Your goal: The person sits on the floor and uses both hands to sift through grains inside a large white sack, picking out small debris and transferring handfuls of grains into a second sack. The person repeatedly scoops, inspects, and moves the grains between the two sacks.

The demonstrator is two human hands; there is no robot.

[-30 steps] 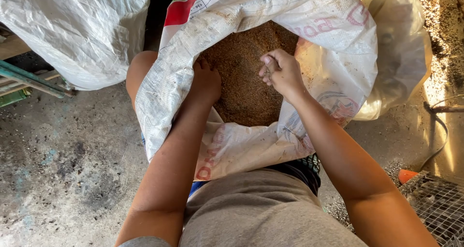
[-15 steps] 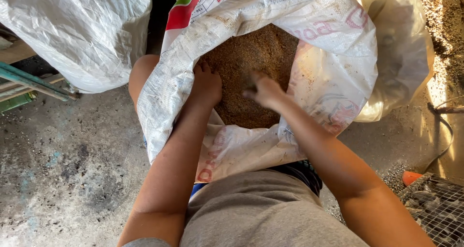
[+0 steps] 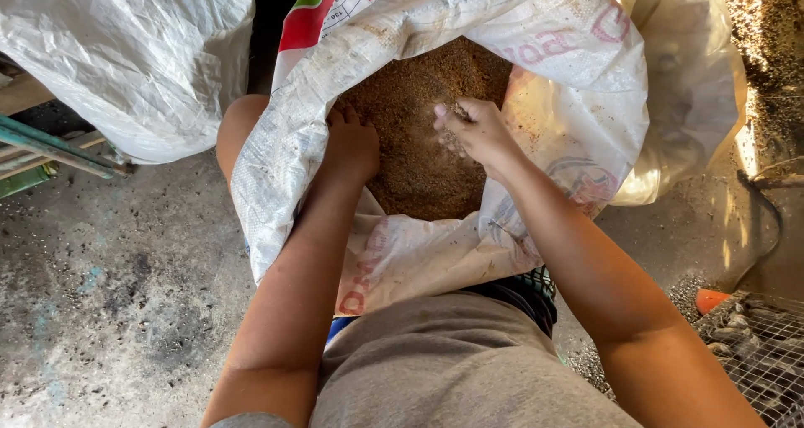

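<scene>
Lifted since before, right hand (image 3: 474, 131) clenches gritty brown feed (image 3: 419, 143); left hand (image 3: 352, 147) rests released inside woven sack (image 3: 276, 168).

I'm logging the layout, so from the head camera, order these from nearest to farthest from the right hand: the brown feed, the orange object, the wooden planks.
From the right hand:
1. Brown feed, in the open sack, touching its fingers.
2. Orange object, on the floor, lower right.
3. Wooden planks, far left.
</scene>
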